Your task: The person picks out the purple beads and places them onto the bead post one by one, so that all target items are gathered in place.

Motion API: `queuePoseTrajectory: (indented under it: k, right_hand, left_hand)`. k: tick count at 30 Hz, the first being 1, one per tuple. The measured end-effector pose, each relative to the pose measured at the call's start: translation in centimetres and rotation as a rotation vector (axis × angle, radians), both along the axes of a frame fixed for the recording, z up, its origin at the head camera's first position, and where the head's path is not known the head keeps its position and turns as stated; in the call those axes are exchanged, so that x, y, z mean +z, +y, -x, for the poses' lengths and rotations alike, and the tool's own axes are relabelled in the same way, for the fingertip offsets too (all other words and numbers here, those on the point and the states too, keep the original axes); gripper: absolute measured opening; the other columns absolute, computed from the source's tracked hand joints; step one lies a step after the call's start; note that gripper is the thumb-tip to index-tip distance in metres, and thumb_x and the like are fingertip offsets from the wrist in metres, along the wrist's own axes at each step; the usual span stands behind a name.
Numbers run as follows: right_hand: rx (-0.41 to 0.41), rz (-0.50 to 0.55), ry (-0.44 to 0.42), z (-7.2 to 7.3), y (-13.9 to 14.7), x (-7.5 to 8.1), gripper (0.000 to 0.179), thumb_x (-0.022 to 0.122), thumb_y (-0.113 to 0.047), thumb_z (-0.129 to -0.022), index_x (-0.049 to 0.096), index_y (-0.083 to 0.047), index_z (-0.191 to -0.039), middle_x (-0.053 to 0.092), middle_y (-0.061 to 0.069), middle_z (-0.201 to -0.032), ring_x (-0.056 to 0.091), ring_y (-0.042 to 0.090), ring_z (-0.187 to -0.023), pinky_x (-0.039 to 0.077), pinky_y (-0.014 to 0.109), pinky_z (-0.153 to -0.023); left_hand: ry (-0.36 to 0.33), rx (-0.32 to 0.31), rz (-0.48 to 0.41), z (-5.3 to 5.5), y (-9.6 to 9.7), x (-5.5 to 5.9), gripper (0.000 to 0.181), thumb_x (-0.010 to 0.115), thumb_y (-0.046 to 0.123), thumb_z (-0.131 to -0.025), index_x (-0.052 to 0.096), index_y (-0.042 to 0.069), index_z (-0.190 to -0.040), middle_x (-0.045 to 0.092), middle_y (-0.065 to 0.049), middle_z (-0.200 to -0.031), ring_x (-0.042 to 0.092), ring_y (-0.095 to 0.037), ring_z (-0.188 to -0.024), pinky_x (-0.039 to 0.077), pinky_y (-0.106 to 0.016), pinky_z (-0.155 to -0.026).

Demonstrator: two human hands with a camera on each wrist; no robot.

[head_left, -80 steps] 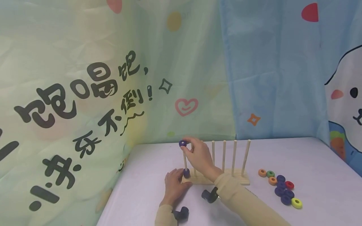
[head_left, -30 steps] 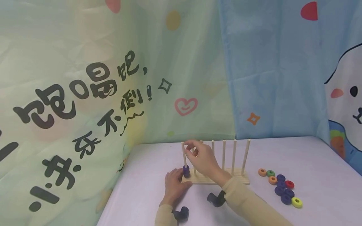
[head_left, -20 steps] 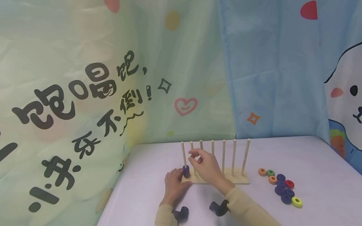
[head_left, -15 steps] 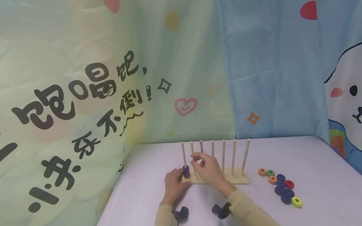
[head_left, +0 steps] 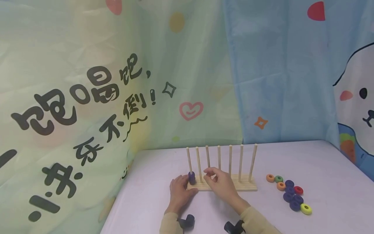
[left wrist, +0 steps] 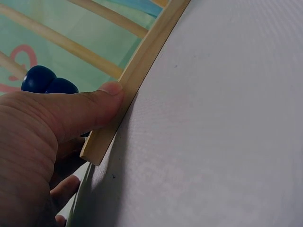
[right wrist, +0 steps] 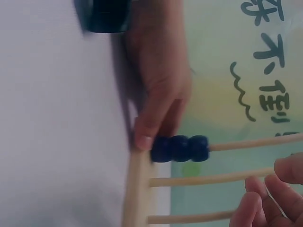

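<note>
A wooden peg rack [head_left: 246, 186] with a row of upright pegs stands on the table in the head view. My left hand [head_left: 179, 194] grips its left end, the thumb [left wrist: 90, 109] pressed on the base's front edge in the left wrist view and other fingers behind. Stacked low on the leftmost peg are purple-blue rings [head_left: 191, 178]; the right wrist view shows three beads [right wrist: 180, 148] there. My right hand [head_left: 223, 186] hovers in front of the middle pegs, fingers loosely bent and holding nothing. Its fingertips [right wrist: 251, 203] appear beside the pegs in the right wrist view.
Loose rings lie on the table right of the rack: orange [head_left: 270, 177], green [head_left: 279, 179], red [head_left: 298, 190], yellow [head_left: 305, 209] and several purple ones [head_left: 295, 205]. A printed curtain [head_left: 201, 71] hangs behind the table. Black wrist mounts [head_left: 187, 222] sit on both forearms.
My right hand has let go of a purple ring at the top of the leftmost peg; it now sits on the stack. That hand has moved down and right. My left hand stays put.
</note>
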State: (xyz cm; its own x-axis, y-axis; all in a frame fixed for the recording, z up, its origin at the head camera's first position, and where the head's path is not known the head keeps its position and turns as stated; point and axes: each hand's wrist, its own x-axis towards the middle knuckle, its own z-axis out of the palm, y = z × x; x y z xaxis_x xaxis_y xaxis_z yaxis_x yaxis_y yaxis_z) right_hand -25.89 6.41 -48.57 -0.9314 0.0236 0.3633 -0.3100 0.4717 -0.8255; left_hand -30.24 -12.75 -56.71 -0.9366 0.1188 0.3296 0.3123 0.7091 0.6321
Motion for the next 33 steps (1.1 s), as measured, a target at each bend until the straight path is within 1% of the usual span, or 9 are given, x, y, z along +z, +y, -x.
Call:
queuePoseTrajectory:
  k: [6,10,13,18,22,25,28,31,33]
  right_hand:
    - [-0.011,0.018,-0.043,-0.6,0.6,-1.3,0.017,0.071,-0.008,-0.086,0.072,-0.010,-0.102,0.068,-0.003,-0.086,0.051,0.010,-0.056,0.041,0.019,-0.050]
    - [-0.035,0.007,-0.065,-0.9,0.9,-2.2,0.016,0.071,-0.009,-0.086,0.072,-0.011,-0.103,0.069,-0.003,-0.087,0.051,0.009,-0.059,0.043,0.019,-0.053]
    - [-0.047,0.008,-0.076,-1.1,1.3,-3.0,0.016,0.071,-0.009,-0.087,0.072,-0.011,-0.102,0.069,-0.003,-0.087,0.052,0.008,-0.060,0.045,0.019,-0.055]
    - [-0.049,0.034,-0.090,-1.6,2.0,-4.2,0.015,0.071,-0.008,-0.086,0.071,-0.010,-0.102,0.069,-0.001,-0.088,0.053,0.007,-0.058,0.047,0.019,-0.052]
    - [-0.067,0.065,-0.095,-2.0,2.8,-5.2,0.016,0.072,-0.007,-0.086,0.072,-0.012,-0.101,0.070,-0.001,-0.090,0.058,0.006,-0.063,0.051,0.019,-0.056]
    - [-0.084,0.053,-0.082,-2.4,3.4,-5.4,0.017,0.072,-0.007,-0.085,0.072,-0.013,-0.100,0.071,-0.001,-0.091,0.059,0.005,-0.066,0.051,0.019,-0.060]
    - [-0.103,0.007,-0.080,-2.9,3.9,-5.5,0.017,0.073,-0.008,-0.085,0.072,-0.015,-0.100,0.072,-0.002,-0.092,0.056,0.004,-0.063,0.049,0.020,-0.058]
    - [-0.115,-0.002,-0.111,-3.3,4.4,-5.4,0.016,0.072,-0.009,-0.085,0.072,-0.015,-0.100,0.072,0.000,-0.093,0.053,0.004,-0.059,0.046,0.020,-0.055]
    - [-0.126,0.000,-0.135,-3.4,4.7,-5.5,0.015,0.072,-0.010,-0.086,0.072,-0.014,-0.100,0.072,0.001,-0.094,0.053,0.003,-0.059,0.046,0.019,-0.054]
  left_hand:
    - [-0.007,0.000,0.004,-0.1,0.0,0.1,0.060,0.084,0.032,-0.072,0.065,0.008,-0.124,0.067,-0.010,-0.124,0.048,-0.036,-0.129,0.020,-0.062,-0.114]
    - [-0.021,0.000,0.007,-0.1,0.0,0.2,0.059,0.083,0.031,-0.072,0.065,0.009,-0.124,0.067,-0.009,-0.124,0.048,-0.036,-0.129,0.020,-0.061,-0.115]
    - [-0.033,0.000,0.008,-0.1,0.1,0.2,0.059,0.083,0.031,-0.072,0.064,0.009,-0.124,0.066,-0.009,-0.125,0.047,-0.036,-0.130,0.020,-0.060,-0.115]
    - [-0.037,0.000,0.010,-0.1,0.0,0.2,0.060,0.083,0.031,-0.072,0.064,0.008,-0.124,0.066,-0.010,-0.125,0.047,-0.036,-0.130,0.020,-0.059,-0.116]
    - [-0.040,-0.005,0.014,-0.1,0.0,0.2,0.059,0.083,0.032,-0.073,0.064,0.008,-0.124,0.066,-0.010,-0.125,0.047,-0.036,-0.130,0.019,-0.059,-0.116]
    - [-0.036,-0.007,0.022,0.0,0.1,0.2,0.059,0.082,0.031,-0.073,0.064,0.008,-0.124,0.066,-0.010,-0.125,0.047,-0.036,-0.130,0.020,-0.058,-0.116]
    - [-0.034,-0.007,0.024,0.1,0.1,0.2,0.058,0.082,0.031,-0.074,0.064,0.008,-0.124,0.066,-0.010,-0.125,0.046,-0.036,-0.130,0.020,-0.058,-0.116]
    - [-0.037,-0.008,0.017,0.1,0.0,0.2,0.058,0.082,0.030,-0.073,0.064,0.008,-0.124,0.066,-0.010,-0.125,0.047,-0.035,-0.130,0.020,-0.058,-0.116]
    - [-0.028,-0.011,0.017,0.0,0.0,0.2,0.058,0.082,0.030,-0.073,0.065,0.008,-0.124,0.067,-0.010,-0.124,0.047,-0.036,-0.129,0.021,-0.059,-0.115]
